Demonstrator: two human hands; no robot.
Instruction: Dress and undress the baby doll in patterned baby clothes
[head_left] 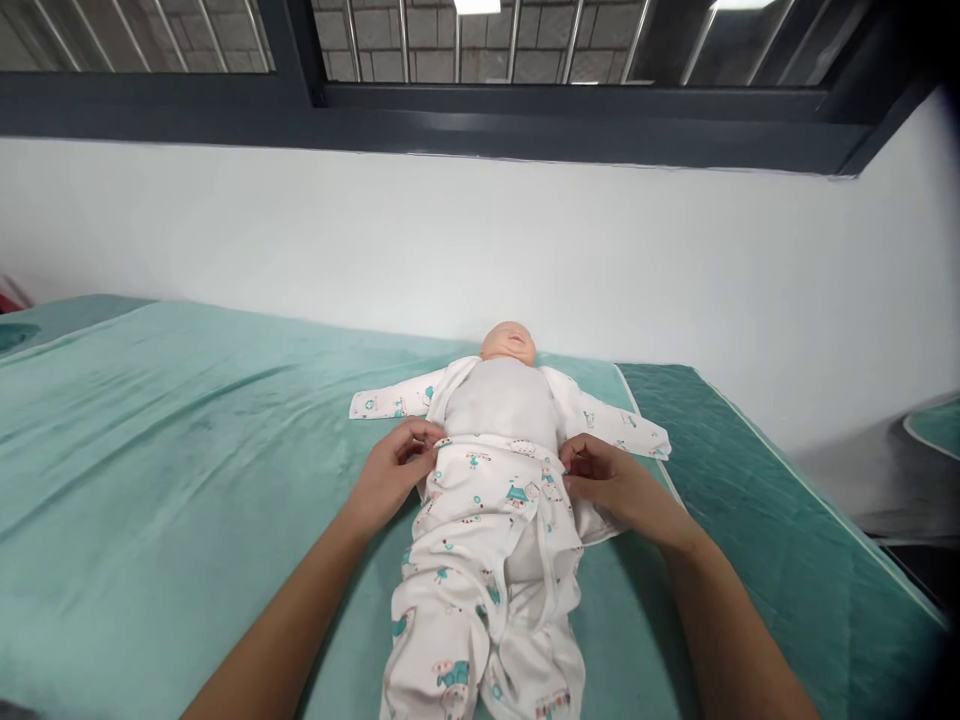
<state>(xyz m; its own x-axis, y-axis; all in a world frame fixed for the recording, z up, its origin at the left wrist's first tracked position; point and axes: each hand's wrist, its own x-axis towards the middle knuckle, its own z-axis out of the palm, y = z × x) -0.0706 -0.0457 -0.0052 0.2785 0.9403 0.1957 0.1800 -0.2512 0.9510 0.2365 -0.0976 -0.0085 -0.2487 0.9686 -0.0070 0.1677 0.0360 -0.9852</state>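
Note:
A baby doll [508, 343] lies on its back, head toward the wall, arms in the spread sleeves of a printed white baby jacket [626, 428]. Its plain white front [501, 400] shows between the jacket's open sides. White baby trousers [469, 510] with a teal and red print cover the legs up to the waist. My left hand [401, 465] pinches the trousers' waistband at the left side, thumb and fingers closed. At the opposite side, my right hand [611, 480] grips the same waistband. The doll's feet are out of frame.
Under the doll is a light green cloth [187, 480], with a darker green cover [787, 560] to the right. A white wall [450, 240] rises behind, below a dark window frame [525, 130] with metal bars beyond it. Another green-covered surface [937, 425] shows at the right edge.

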